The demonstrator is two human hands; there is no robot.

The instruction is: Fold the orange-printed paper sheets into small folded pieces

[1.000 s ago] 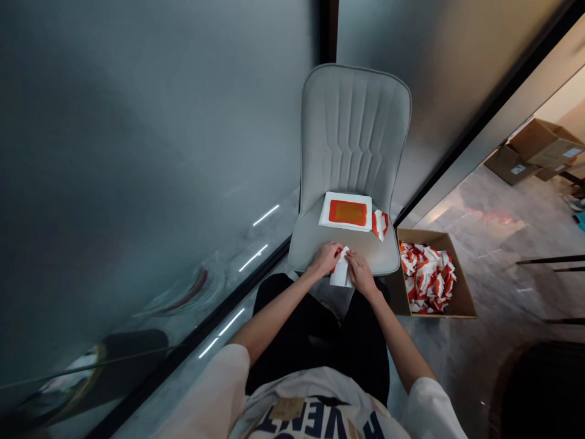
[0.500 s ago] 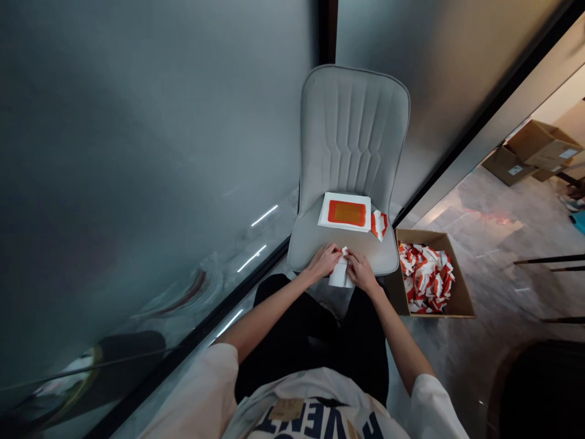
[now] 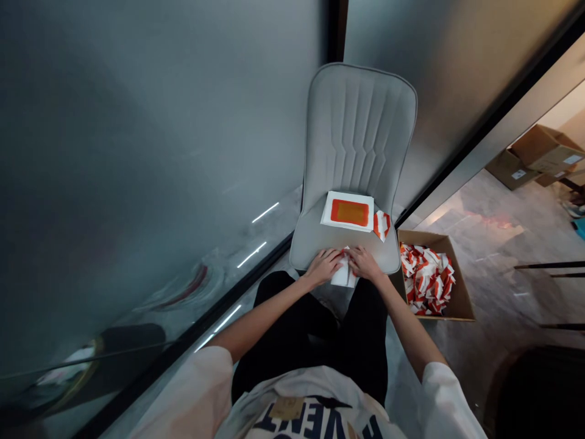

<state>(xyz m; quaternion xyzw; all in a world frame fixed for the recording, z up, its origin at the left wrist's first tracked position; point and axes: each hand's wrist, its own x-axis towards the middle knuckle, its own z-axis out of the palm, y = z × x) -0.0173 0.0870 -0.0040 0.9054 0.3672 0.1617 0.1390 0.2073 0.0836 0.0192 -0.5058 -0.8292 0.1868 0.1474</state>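
A grey padded chair (image 3: 361, 128) faces me. My left hand (image 3: 325, 266) and my right hand (image 3: 364, 263) press together on a small white paper piece with red edges (image 3: 342, 275) at the front edge of the seat. Fingers of both hands are curled onto the paper. Further back on the seat lies a stack of white sheets with an orange-red rectangle (image 3: 348, 211). A folded red-and-white piece (image 3: 381, 224) rests at its right side.
An open cardboard box (image 3: 460, 295) holding several folded red-and-white pieces stands on the floor right of the chair. Glass walls rise behind and to the left. More cardboard boxes (image 3: 537, 155) sit far right. My black-trousered legs are below the seat.
Both hands slid slightly up the paper and closer together on it. The view shifted a little to the left.
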